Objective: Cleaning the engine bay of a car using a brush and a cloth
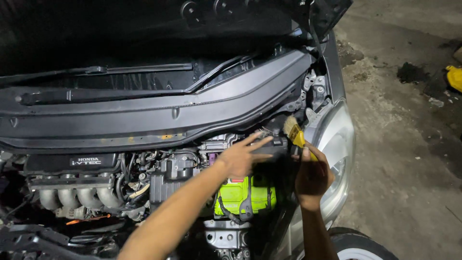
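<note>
Engine bay [144,168]: 1 brush [294,134], right hand [312,177].

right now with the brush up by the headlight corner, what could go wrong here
1. The brush in the right hand may flick dust toward the face looking down.
2. The left hand rests with spread fingers on a black box among wiring; a snag is possible.
3. The bay is dim, so bristles could catch unseen.

Engine bay [159,120] with green battery [236,192]
</note>
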